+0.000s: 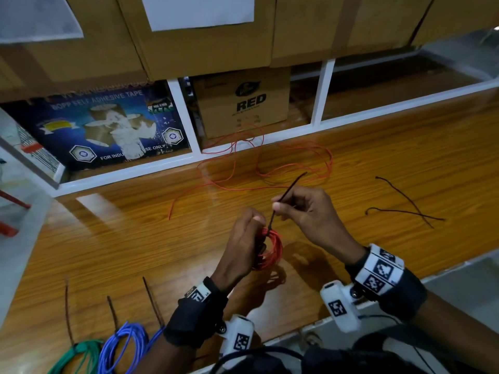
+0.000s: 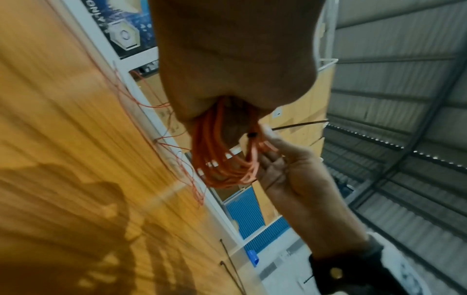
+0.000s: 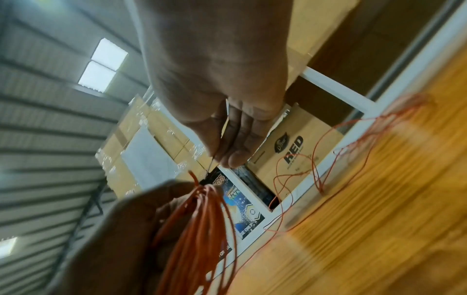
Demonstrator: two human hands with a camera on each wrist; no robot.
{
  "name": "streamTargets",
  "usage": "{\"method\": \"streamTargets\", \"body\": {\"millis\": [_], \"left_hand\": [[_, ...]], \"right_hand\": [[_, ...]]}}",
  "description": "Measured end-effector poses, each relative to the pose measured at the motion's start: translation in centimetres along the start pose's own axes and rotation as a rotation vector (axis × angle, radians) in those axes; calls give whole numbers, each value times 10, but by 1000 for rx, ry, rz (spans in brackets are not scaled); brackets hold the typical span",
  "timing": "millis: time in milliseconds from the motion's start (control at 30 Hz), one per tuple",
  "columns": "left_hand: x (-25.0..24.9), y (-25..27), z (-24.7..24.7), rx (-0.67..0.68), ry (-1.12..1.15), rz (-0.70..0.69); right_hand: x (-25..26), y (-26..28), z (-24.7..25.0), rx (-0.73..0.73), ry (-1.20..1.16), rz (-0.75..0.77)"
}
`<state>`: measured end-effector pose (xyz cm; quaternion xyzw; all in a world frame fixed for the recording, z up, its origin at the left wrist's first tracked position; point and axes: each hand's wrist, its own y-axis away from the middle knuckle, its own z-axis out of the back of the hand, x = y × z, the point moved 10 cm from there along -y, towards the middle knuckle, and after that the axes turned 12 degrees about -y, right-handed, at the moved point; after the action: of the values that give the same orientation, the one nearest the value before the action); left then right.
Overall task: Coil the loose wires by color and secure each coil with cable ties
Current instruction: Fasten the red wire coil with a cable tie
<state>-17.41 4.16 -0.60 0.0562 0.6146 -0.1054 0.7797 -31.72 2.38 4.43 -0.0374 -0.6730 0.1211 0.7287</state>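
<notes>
Tightening the black cable tie (image 1: 280, 205), pinched in the right hand (image 1: 307, 211), around the red wire coil (image 1: 271, 249) gripped by the left hand (image 1: 243, 238). Next: pulling snug.

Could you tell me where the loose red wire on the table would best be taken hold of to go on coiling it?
Probably its free end, lying alone on bare table left of the tangle; come from above and pinch it with the fingers. The loops farther back cross one another and would likely snag.
</notes>
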Motion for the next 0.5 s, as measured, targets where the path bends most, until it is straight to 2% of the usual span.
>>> {"method": "streamTargets", "body": {"millis": [100, 300, 500], "left_hand": [[-7, 2, -4, 16, -47, 23], [-22, 8, -5, 66, 19, -49], [-8, 16, 1, 32, -128, -91]], "right_hand": [[-10, 4, -2, -24, -6, -55], [-15, 7, -11, -44, 55, -80], [-17, 9, -15, -71, 46, -88]]}}
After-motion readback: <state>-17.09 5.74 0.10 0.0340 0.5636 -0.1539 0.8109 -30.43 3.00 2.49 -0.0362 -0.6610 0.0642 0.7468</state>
